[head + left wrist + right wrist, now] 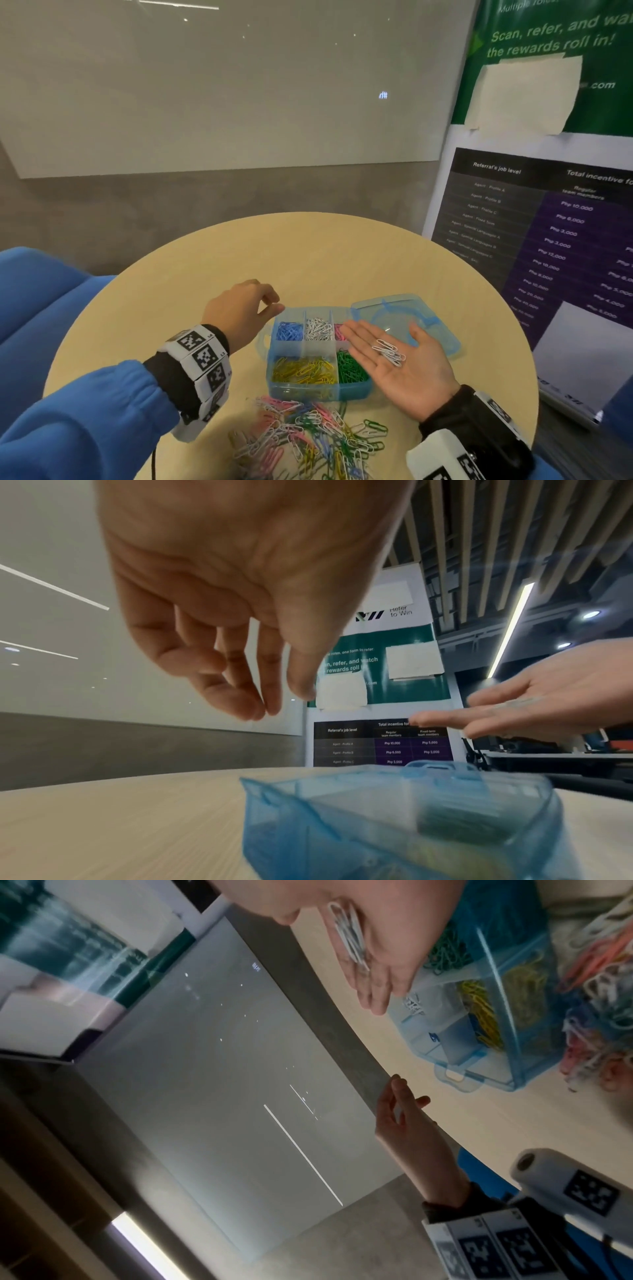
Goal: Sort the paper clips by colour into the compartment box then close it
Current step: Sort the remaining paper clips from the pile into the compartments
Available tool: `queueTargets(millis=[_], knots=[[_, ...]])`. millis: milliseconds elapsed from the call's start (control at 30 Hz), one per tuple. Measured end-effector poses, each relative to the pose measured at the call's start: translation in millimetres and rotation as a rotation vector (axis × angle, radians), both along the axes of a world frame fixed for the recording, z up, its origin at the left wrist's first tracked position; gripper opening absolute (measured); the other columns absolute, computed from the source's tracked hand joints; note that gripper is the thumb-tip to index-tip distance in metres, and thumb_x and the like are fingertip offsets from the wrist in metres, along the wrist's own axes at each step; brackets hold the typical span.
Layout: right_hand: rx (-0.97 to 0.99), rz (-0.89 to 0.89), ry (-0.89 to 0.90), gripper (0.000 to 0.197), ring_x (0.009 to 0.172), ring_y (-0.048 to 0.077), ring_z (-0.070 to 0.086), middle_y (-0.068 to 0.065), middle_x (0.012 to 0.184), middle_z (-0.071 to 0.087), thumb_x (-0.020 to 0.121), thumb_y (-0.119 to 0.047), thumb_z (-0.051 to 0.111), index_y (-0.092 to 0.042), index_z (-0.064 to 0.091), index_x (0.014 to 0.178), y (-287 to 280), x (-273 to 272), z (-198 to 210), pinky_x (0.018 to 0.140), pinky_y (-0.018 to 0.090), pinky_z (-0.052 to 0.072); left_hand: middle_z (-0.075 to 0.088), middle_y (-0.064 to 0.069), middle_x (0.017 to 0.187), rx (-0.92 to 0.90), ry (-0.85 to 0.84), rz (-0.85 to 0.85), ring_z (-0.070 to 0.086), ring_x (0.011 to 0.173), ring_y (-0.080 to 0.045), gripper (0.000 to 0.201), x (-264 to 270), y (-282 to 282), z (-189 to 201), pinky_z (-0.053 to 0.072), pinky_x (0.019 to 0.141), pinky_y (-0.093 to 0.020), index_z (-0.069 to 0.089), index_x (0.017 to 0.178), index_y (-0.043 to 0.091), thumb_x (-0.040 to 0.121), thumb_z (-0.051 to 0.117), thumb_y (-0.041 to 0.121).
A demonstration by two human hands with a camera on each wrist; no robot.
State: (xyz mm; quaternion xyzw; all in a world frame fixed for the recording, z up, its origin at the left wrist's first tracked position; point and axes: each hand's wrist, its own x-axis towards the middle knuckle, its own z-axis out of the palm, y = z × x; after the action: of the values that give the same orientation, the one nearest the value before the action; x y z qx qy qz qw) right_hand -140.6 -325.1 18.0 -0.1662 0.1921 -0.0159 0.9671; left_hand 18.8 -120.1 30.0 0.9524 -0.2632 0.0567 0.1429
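Observation:
A blue translucent compartment box stands open on the round table, its lid folded out to the right. Its compartments hold blue clips, white clips, pink clips, yellow clips and green clips. My right hand lies flat, palm up, over the box's right side, with several white clips loose on the palm, also visible in the right wrist view as white clips. My left hand hovers at the box's far left corner, fingers loosely curled and holding nothing.
A mixed pile of coloured clips lies in front of the box near the table's front edge. A printed banner stands right of the table. A blue seat is at the left. Bare tabletop stretches behind the box.

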Motion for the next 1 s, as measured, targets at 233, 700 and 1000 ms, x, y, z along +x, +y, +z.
queueTargets(millis=[233,700,1000], knots=[[-0.374,0.04,0.03,0.08,0.137,0.029,0.038,0.023,0.146,0.042,0.099,-0.058,0.024,0.004,0.024,0.149,20,61,38,0.116,0.037,0.024,0.059,0.02,0.105,0.01,0.049,-0.085,0.051,0.088,-0.007,0.027,-28,9,8,0.048,0.074,-0.029,0.056,0.118,0.036,0.096,0.049,0.05],[-1.158,0.282,0.001,0.047,0.116,0.023,0.061,0.011,0.121,0.067,0.1,-0.041,0.042,-0.003,0.066,0.116,3,32,24,0.107,0.039,0.043,0.052,0.023,0.102,0.252,0.26,-0.192,0.057,0.084,0.002,0.033,-75,85,-7,0.05,0.073,-0.023,0.049,0.114,0.046,0.086,0.065,0.052],[-2.253,0.646,-0.121,0.028,0.091,-0.002,0.062,-0.014,0.103,0.07,0.086,-0.043,0.067,-0.026,0.073,0.108,2,-43,-10,0.078,0.013,0.048,0.045,0.028,0.115,0.397,0.421,-0.253,0.049,0.086,0.007,0.081,-96,106,-29,0.043,0.073,-0.014,0.034,0.133,0.048,0.065,0.069,0.076]])
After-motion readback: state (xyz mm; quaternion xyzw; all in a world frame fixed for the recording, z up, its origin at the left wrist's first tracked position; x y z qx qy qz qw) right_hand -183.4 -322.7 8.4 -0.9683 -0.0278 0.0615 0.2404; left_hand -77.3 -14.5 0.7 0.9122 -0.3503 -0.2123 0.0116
